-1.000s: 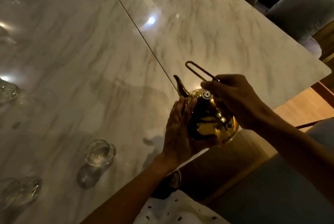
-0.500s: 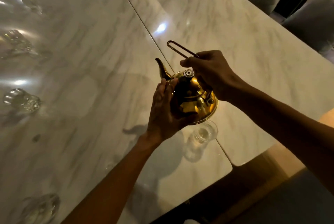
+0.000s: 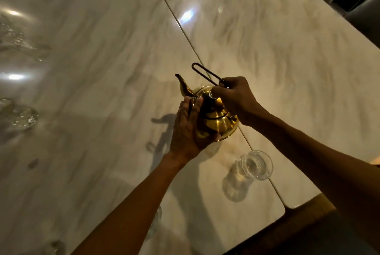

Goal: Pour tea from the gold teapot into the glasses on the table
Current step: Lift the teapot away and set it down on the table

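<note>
The gold teapot (image 3: 216, 120) hangs above the marble table (image 3: 102, 69), its spout aimed up and to the left. My right hand (image 3: 234, 98) grips the dark wire handle at the lid. My left hand (image 3: 189, 127) lies flat against the pot's left side and cups its base. An empty clear glass (image 3: 255, 165) stands on the table just below and right of the pot. Another glass (image 3: 22, 114) stands at the far left edge, and more blurred glasses (image 3: 18, 40) sit above it.
A seam (image 3: 185, 30) runs diagonally between the two table slabs, under the teapot. The table's near corner (image 3: 283, 207) is at the lower right, with the wooden floor beyond. Grey cushioned seats (image 3: 362, 13) stand past the far right edge. One more glass (image 3: 53, 247) shows at the bottom left.
Both hands have carried the teapot from beyond the table's near edge to over the table. The view has shifted, and the glass by the pot has come fully into sight.
</note>
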Motion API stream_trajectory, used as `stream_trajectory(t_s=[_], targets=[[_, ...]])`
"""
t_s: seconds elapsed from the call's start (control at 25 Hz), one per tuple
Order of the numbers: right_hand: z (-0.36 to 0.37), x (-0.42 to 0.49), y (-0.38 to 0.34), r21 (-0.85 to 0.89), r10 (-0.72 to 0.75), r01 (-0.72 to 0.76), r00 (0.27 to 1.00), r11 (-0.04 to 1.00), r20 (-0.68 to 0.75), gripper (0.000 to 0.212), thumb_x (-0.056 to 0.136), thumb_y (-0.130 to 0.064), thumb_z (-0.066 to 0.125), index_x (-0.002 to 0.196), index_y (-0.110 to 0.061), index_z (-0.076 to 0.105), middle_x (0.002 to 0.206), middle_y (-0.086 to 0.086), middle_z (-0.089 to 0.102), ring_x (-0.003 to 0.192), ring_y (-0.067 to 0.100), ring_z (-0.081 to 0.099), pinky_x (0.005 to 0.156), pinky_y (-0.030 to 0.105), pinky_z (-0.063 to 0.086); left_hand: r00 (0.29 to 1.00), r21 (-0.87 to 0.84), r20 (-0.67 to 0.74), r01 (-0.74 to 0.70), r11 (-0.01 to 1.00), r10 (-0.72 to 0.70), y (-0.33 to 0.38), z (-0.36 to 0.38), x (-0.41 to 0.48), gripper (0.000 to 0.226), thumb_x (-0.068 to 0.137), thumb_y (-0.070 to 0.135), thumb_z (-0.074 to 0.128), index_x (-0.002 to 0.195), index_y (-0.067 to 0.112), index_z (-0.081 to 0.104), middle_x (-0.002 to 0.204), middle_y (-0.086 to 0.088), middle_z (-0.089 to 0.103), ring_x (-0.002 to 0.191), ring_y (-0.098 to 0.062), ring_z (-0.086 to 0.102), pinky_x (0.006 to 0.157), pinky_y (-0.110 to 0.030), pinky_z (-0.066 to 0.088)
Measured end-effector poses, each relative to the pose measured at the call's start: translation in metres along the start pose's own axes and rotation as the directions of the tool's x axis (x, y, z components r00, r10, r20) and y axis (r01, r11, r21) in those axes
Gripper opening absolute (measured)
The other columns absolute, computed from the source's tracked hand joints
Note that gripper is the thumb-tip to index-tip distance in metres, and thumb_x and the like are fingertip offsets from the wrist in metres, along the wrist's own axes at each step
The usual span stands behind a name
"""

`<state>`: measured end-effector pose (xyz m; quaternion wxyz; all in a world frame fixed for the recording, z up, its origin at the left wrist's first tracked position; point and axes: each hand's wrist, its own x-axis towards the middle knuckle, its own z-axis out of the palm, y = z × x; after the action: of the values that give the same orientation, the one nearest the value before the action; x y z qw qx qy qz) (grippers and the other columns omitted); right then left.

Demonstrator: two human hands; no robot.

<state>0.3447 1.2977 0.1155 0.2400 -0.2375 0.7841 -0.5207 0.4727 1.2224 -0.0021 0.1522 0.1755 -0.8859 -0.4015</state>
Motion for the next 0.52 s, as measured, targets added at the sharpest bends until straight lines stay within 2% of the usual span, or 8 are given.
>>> stream_trajectory(t_s=[0.08, 0.24, 0.32, 0.52], targets=[[0.003, 0.005, 0.009, -0.013, 0.002, -0.002, 1.0, 1.0, -0.002, 0.033, 0.076, -0.009, 0.064, 0.049, -0.017, 0.048, 0.044, -0.009, 0.044, 0.042, 0.002, 0.045, 0.045, 0.016, 0.038, 1.0, 0.016, 0.006, 0.006, 1.0, -0.006, -0.006, 0.005, 0.002, 0.105, 0.071, 0.066, 0.07, 0.151, 0.029, 0.013, 0.161, -0.022, 0.02, 0.148, -0.039, 0.024, 0.108, -0.06, 0.04], [0.008, 0.01, 0.02, 0.028, -0.015, 0.015, 1.0, 0.999, -0.006, 0.042, 0.076, -0.007, 0.064, 0.044, -0.025, 0.045, 0.036, -0.014, 0.045, 0.04, 0.001, 0.044, 0.048, 0.022, 0.039, 1.0, 0.018, -0.029, 0.008, 1.0, -0.007, -0.014, 0.008, 0.005, 0.106, 0.071, 0.052, 0.081, 0.151, 0.025, 0.017, 0.159, -0.023, 0.023, 0.147, -0.039, 0.026, 0.111, -0.056, 0.04], [0.011, 0.013, 0.024, 0.028, -0.019, 0.019, 1.0, 0.999, -0.003, 0.039, 0.078, -0.007, 0.064, 0.046, -0.024, 0.048, 0.039, -0.013, 0.047, 0.044, 0.005, 0.048, 0.051, 0.025, 0.042, 0.999, 0.021, -0.044, 0.015, 1.0, -0.014, -0.017, 0.01, 0.007, 0.105, 0.07, 0.051, 0.082, 0.148, 0.027, 0.016, 0.159, -0.023, 0.025, 0.146, -0.038, 0.027, 0.112, -0.055, 0.039], [0.013, 0.021, 0.032, 0.039, -0.029, 0.028, 0.999, 0.999, 0.021, 0.04, 0.079, -0.004, 0.063, 0.047, -0.024, 0.05, 0.037, -0.015, 0.049, 0.044, 0.007, 0.047, 0.051, 0.023, 0.04, 0.995, 0.05, -0.096, 0.046, 0.998, -0.041, -0.022, 0.018, 0.011, 0.107, 0.068, 0.049, 0.085, 0.149, 0.025, 0.02, 0.157, -0.024, 0.029, 0.147, -0.04, 0.026, 0.114, -0.057, 0.036]])
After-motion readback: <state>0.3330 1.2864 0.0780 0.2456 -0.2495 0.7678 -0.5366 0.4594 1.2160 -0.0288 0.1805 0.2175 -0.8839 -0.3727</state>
